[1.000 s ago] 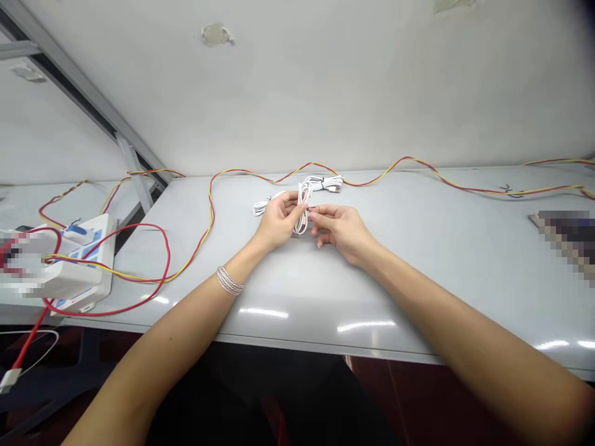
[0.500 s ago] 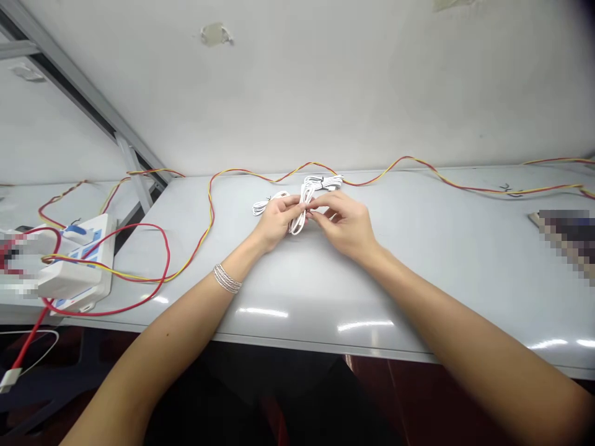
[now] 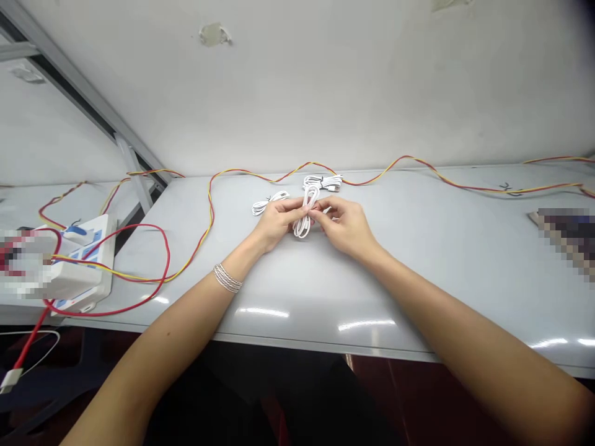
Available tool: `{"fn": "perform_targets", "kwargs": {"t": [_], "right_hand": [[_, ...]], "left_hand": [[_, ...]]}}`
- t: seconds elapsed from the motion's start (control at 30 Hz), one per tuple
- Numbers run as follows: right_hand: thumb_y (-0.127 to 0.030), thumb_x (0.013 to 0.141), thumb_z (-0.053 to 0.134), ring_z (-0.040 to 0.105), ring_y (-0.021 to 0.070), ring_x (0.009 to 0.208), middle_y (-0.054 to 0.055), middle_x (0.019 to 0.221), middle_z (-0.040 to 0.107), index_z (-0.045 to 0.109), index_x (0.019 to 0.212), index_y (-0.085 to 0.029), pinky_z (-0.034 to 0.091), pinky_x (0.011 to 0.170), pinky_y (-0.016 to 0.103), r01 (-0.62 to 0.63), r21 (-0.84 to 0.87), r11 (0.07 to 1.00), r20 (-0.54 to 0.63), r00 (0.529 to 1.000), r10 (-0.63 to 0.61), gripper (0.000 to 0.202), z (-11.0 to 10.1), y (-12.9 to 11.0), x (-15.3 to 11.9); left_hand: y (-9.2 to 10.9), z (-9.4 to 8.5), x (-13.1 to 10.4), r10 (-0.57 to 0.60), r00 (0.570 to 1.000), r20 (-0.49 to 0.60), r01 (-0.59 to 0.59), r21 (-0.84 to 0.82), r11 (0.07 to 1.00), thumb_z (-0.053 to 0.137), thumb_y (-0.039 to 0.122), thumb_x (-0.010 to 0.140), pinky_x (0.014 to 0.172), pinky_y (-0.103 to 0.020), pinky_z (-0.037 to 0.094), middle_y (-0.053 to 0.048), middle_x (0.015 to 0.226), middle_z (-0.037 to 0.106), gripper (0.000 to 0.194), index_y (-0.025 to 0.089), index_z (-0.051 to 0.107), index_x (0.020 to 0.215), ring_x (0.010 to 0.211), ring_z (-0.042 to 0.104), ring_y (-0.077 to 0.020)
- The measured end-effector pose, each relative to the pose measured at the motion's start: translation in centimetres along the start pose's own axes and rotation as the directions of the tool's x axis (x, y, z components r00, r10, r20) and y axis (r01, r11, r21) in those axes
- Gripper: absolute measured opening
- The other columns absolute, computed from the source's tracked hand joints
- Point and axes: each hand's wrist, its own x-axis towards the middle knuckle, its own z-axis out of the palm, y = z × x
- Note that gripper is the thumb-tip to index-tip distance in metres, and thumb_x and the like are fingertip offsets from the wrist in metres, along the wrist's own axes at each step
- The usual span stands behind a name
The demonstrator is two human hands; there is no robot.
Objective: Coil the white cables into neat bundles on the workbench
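Hands: the left hand (image 3: pixel 277 222) held a white cable coil (image 3: pixel 302 228) between thumb and fingers; the right hand (image 3: pixel 346 224) was narrow, its thumb and forefinger pinched close at the coil's middle, though what exactly they gripped was too small to tell.
Clock: directions were read from the held coil, twelve pointing toward the wall (image 3: pixel 325 93).
White connector: at eight o'clock, a white connector (image 3: pixel 10 379) hung on a red cable below the table (image 3: pixel 441 248).
Power strip: between eight and nine, a white power strip (image 3: pixel 109 248) lay with plugs on it, partly pixelated.
Red loop: just right of the strip, a red cable loop (image 3: pixel 169 254) lay on the table.
Strut: between nine and ten, a grey metal strut (image 3: pixel 125 152) slanted down.
Cord: a red-and-yellow cord (image 3: pixel 211 214) curved away from the strip and ran along the wall side toward two o'clock.
Bracelet: near eight, a silver bracelet (image 3: pixel 227 278) circled the left wrist.
Left coil: between nine and ten, a tied white coil (image 3: pixel 281 196) lay just beside the left hand.
Held coil: upright-slanted, its loops pointed toward one and seven.
Far coil: toward one, a dark-tied bundle (image 3: pixel 332 182) of white cable lay near the cord.
Flat object: at three, a partly pixelated flat object (image 3: pixel 564 244) lay well apart.
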Motion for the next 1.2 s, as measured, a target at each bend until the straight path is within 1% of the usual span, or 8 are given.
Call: {"fn": "perform_targets", "kwargs": {"t": [0.2, 0.43, 0.57, 0.7, 0.83, 0.97, 1.1, 1.2], "right_hand": [[-0.048, 0.08, 0.077, 0.043, 0.0106, 0.041, -0.002, 0.051, 0.053, 0.065, 0.081, -0.018, 0.032, 0.04, 0.024, -0.346, 0.199, 0.917, 0.076, 0.938, 0.337, 0.032, -0.1, -0.6, 0.1], [-0.034, 0.077, 0.079, 0.046, 0.0097, 0.043, -0.002, 0.052, 0.054, 0.064, 0.074, -0.017, 0.036, 0.039, 0.022, -0.49, 0.331, 0.806, 0.117, 0.869, 0.48, 0.023, -0.2, -1.2, 0.3], [-0.024, 0.075, 0.075, 0.047, 0.0102, 0.041, -0.002, 0.052, 0.054, 0.067, 0.076, -0.018, 0.036, 0.036, 0.022, -0.482, 0.278, 0.831, 0.073, 0.873, 0.482, 0.01, -0.1, -1.0, 0.3], [-0.018, 0.074, 0.072, 0.049, 0.0109, 0.043, -0.001, 0.053, 0.055, 0.067, 0.074, -0.017, 0.037, 0.034, 0.021, -0.471, 0.254, 0.845, 0.061, 0.879, 0.472, 0.005, 0.0, -0.8, 0.2], [-0.018, 0.077, 0.071, 0.049, 0.0109, 0.043, 0.001, 0.053, 0.057, 0.068, 0.073, -0.016, 0.037, 0.033, 0.022, -0.519, 0.242, 0.819, 0.092, 0.853, 0.513, 0.006, -0.2, -0.8, 0.3], [-0.031, 0.079, 0.079, 0.054, 0.0128, 0.049, 0.006, 0.063, 0.063, 0.068, 0.072, -0.015, 0.038, 0.034, 0.023, -0.543, 0.274, 0.794, 0.139, 0.839, 0.526, 0.021, -0.4, -1.0, 0.3], [-0.035, 0.082, 0.079, 0.05, 0.0106, 0.045, 0.003, 0.063, 0.062, 0.067, 0.071, -0.017, 0.041, 0.037, 0.025, -0.498, 0.302, 0.813, 0.141, 0.867, 0.479, 0.025, -0.2, -1.1, 0.1], [-0.032, 0.086, 0.074, 0.048, 0.0103, 0.04, -0.001, 0.058, 0.059, 0.066, 0.076, -0.019, 0.04, 0.036, 0.025, -0.438, 0.302, 0.847, 0.105, 0.898, 0.427, 0.019, 0.1, -0.9, 0.0]], "left_hand": [[-0.1, 0.0, 0.1, 0.118, 0.993, -0.012, -0.117, 0.021, 0.993, 0.09, 0.037, 0.067, 0.083, -0.033, 0.05, -0.008, 0.098, 0.078, 0.04, 0.015, 0.082, 0.1, 0.089, 0.068, -0.0208], [-0.4, -0.5, 0.1, 0.246, 0.969, 0.002, -0.242, 0.195, 0.951, 0.09, 0.03, 0.066, 0.094, -0.039, 0.05, -0.007, 0.102, 0.074, 0.03, 0.019, 0.083, 0.094, 0.1, 0.067, -0.0229], [-0.5, -0.9, 0.2, 0.371, 0.928, 0.045, -0.358, 0.388, 0.849, 0.089, 0.027, 0.068, 0.108, -0.04, 0.045, -0.006, 0.105, 0.066, 0.025, 0.023, 0.084, 0.092, 0.11, 0.061, -0.0223], [-0.6, -1.2, 0.4, 0.391, 0.918, 0.056, -0.368, 0.484, 0.794, 0.09, 0.033, 0.066, 0.117, -0.044, 0.039, -0.008, 0.118, 0.063, 0.026, 0.026, 0.085, 0.09, 0.122, 0.057, -0.0257], [-0.7, -1.2, 0.4, 0.408, 0.908, 0.093, -0.395, 0.512, 0.763, 0.091, 0.038, 0.066, 0.121, -0.048, 0.035, -0.01, 0.123, 0.061, 0.026, 0.025, 0.085, 0.087, 0.126, 0.055, -0.0281], [-0.7, -1.0, 0.3, 0.435, 0.892, 0.127, -0.431, 0.533, 0.728, 0.088, 0.033, 0.071, 0.12, -0.049, 0.036, -0.011, 0.125, 0.059, 0.017, 0.024, 0.084, 0.084, 0.129, 0.053, -0.0291], [-0.6, -0.8, 0.3, 0.446, 0.886, 0.125, -0.441, 0.523, 0.729, 0.084, 0.027, 0.071, 0.122, -0.052, 0.033, -0.011, 0.131, 0.056, 0.006, 0.022, 0.081, 0.075, 0.134, 0.05, -0.0309], [-0.5, -0.7, 0.4, 0.425, 0.902, 0.071, -0.406, 0.47, 0.784, 0.076, 0.022, 0.071, 0.119, -0.048, 0.038, -0.011, 0.135, 0.053, 0.008, 0.021, 0.079, 0.078, 0.137, 0.047, -0.0305]]}}
